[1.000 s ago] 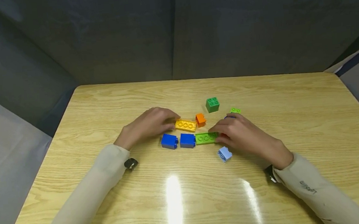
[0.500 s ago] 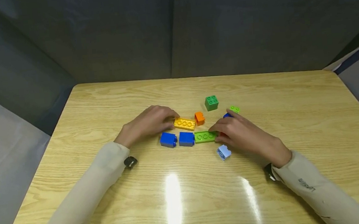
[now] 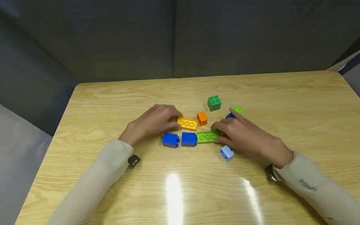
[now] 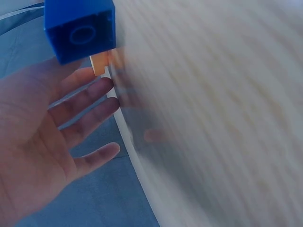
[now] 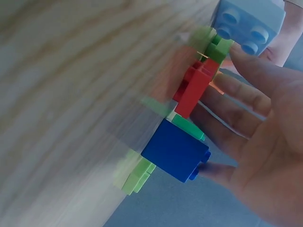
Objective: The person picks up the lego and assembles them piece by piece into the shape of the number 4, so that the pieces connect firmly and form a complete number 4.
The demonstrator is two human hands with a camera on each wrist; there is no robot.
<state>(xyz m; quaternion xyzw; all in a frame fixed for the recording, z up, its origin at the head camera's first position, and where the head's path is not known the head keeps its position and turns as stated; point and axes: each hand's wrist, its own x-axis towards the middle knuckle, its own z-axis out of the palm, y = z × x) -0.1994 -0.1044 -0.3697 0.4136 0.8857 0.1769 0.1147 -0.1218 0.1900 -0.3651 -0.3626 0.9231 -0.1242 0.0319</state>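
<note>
On the wooden table, my left hand [image 3: 155, 121] pinches the left end of a yellow building-block plate [image 3: 188, 124] between thumb and fingers. The other fingers spread loosely in the left wrist view, where a blue brick [image 4: 80, 33] covers the thumb tip. My right hand [image 3: 246, 135] pinches the right end of a lime green plate [image 3: 206, 137], which lies flat with its studs up. Under that palm is a red brick [image 5: 195, 85], mostly hidden in the head view. A blue brick [image 5: 175, 150] stands by the right little finger.
Two blue bricks [image 3: 170, 140] lie on their sides left of the lime plate. An orange brick [image 3: 202, 118] is right of the yellow plate, a green brick [image 3: 214, 103] behind. A light blue brick [image 3: 226, 152] lies in front, a lime brick [image 3: 237, 110] beyond the right hand.
Both hands and all the bricks keep their places on the table. Only the head view shifts slightly.
</note>
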